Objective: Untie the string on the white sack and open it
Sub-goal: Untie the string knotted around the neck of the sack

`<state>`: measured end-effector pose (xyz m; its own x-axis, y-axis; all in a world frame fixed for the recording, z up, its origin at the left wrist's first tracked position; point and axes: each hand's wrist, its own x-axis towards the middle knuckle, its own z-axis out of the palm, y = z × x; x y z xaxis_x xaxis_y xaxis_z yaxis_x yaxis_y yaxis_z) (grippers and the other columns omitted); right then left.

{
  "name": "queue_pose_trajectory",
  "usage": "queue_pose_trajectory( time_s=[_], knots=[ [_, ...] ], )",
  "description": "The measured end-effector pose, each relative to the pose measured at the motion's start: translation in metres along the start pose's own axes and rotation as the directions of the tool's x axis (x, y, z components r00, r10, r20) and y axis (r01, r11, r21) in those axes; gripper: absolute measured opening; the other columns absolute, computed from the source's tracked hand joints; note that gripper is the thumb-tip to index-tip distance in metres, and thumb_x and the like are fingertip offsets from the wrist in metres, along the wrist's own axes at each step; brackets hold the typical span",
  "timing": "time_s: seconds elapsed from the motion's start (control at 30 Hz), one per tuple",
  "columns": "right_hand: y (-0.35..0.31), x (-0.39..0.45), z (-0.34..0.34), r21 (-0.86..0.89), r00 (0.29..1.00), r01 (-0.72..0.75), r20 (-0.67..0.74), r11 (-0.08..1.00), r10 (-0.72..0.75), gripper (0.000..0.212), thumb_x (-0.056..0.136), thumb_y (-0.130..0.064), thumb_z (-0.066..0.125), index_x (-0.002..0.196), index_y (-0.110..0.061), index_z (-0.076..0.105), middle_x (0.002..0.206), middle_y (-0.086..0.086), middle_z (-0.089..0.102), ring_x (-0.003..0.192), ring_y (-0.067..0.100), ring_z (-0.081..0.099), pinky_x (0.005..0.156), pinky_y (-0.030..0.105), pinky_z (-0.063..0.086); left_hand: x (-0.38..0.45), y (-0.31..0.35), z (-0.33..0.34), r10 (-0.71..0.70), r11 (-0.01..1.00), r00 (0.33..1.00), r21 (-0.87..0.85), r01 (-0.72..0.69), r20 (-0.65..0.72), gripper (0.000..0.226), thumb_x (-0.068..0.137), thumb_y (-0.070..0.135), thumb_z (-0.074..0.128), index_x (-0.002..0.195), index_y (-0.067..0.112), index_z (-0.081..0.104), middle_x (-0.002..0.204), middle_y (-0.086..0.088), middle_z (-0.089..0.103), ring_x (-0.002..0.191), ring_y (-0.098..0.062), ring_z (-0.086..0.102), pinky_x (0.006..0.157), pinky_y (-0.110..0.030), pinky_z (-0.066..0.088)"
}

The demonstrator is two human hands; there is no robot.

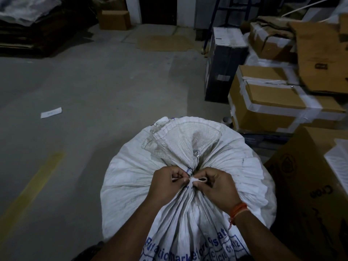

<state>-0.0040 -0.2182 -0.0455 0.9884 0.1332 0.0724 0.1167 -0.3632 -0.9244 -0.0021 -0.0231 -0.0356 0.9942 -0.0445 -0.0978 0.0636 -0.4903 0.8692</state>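
Observation:
A large white woven sack point(131, 181) with blue print stands on the floor right in front of me, its neck bunched tight. A white string point(195, 180) is knotted around the neck, with a small loop showing. My left hand point(167, 185) pinches a string end on the left of the knot. My right hand point(216, 189), with an orange thread on the wrist, pinches the loop on the right. Above the knot the sack's gathered mouth fans out, with a metal eyelet point(196, 153) in it.
Taped cardboard boxes point(273, 102) are stacked at the right, with a dark box point(222, 68) behind them and a brown carton point(310, 194) close beside the sack. A paper slip point(51, 112) and a yellow line point(32, 189) mark the grey concrete floor at left.

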Motion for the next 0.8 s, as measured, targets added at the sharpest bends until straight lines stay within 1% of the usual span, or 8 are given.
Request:
queue_pose_trajectory(
  time_s=[0.13,0.2,0.27,0.37,0.5,0.6,0.7,0.8],
  knots=[
    [0.001,0.000,0.000,0.000,1.000,-0.002,0.000,1.000,0.002,0.014,0.077,-0.006,0.084,0.085,-0.016,0.077,0.082,-0.006,0.077,0.079,0.008,0.073,0.073,0.022,0.058,-0.001,0.002,0.003,0.007,1.000,1.000,-0.007,-0.007,-0.006,0.010,0.084,0.006,0.081,0.084,0.016,0.082,0.070,0.017,0.073,0.067,0.011,0.067,0.069,-0.004,0.048],
    [0.001,0.000,0.000,-0.014,1.000,0.003,0.003,1.000,-0.003,0.014,0.077,-0.008,0.084,0.086,-0.017,0.078,0.083,-0.006,0.077,0.080,0.008,0.073,0.074,0.024,0.059,-0.001,0.002,0.005,0.011,1.000,1.000,-0.010,-0.011,-0.008,0.012,0.084,0.005,0.080,0.084,0.017,0.082,0.070,0.019,0.072,0.068,0.012,0.067,0.070,-0.004,0.048],
    [0.002,0.001,0.000,-0.021,1.000,0.009,0.010,1.000,-0.009,0.014,0.078,-0.009,0.084,0.086,-0.018,0.078,0.084,-0.006,0.077,0.081,0.009,0.073,0.075,0.026,0.060,-0.001,0.002,0.005,0.006,1.000,1.000,-0.008,-0.006,0.000,0.012,0.084,0.006,0.081,0.085,0.017,0.083,0.071,0.018,0.073,0.069,0.012,0.067,0.070,-0.004,0.048],
    [0.002,0.000,0.000,-0.028,1.000,0.026,0.014,0.999,-0.026,0.015,0.077,-0.008,0.084,0.086,-0.018,0.077,0.084,-0.007,0.077,0.081,0.009,0.073,0.074,0.025,0.059,-0.001,-0.001,-0.001,0.000,1.000,1.000,0.005,0.000,0.013,0.008,0.083,0.013,0.084,0.087,0.019,0.083,0.075,0.013,0.077,0.071,0.010,0.069,0.069,-0.004,0.048],
    [0.001,0.000,0.000,-0.029,1.000,0.030,0.007,0.999,-0.030,0.016,0.077,-0.008,0.084,0.086,-0.019,0.077,0.084,-0.007,0.076,0.080,0.008,0.072,0.073,0.022,0.058,-0.001,-0.006,-0.010,0.006,1.000,1.000,0.009,-0.007,0.030,0.007,0.082,0.015,0.084,0.084,0.021,0.082,0.077,0.011,0.079,0.073,0.005,0.071,0.072,-0.011,0.052],
    [0.000,-0.001,0.000,-0.030,0.999,0.041,0.005,0.999,-0.041,0.015,0.078,-0.008,0.084,0.086,-0.019,0.077,0.084,-0.007,0.076,0.080,0.008,0.072,0.073,0.023,0.058,-0.002,-0.005,-0.009,-0.001,1.000,1.000,0.020,0.000,0.021,0.008,0.082,0.014,0.083,0.081,0.021,0.082,0.073,0.013,0.077,0.071,0.007,0.068,0.069,-0.006,0.047],
    [-0.003,-0.002,-0.001,-0.016,0.999,0.037,0.002,0.999,-0.037,0.015,0.078,-0.007,0.083,0.085,-0.018,0.077,0.082,-0.008,0.076,0.079,0.008,0.072,0.073,0.023,0.059,-0.001,-0.004,-0.006,0.002,1.000,1.000,0.017,-0.002,0.002,0.007,0.082,0.015,0.082,0.081,0.021,0.082,0.077,0.012,0.079,0.074,0.004,0.071,0.070,-0.005,0.047],
    [-0.005,-0.002,0.000,-0.010,0.999,0.038,0.003,0.999,-0.038,0.015,0.078,-0.007,0.083,0.084,-0.019,0.077,0.082,-0.008,0.077,0.079,0.007,0.073,0.072,0.022,0.058,-0.001,-0.003,-0.003,0.005,1.000,1.000,0.014,-0.004,-0.009,0.006,0.082,0.016,0.082,0.081,0.022,0.082,0.075,0.012,0.079,0.072,0.004,0.070,0.069,-0.007,0.048]
  ],
)
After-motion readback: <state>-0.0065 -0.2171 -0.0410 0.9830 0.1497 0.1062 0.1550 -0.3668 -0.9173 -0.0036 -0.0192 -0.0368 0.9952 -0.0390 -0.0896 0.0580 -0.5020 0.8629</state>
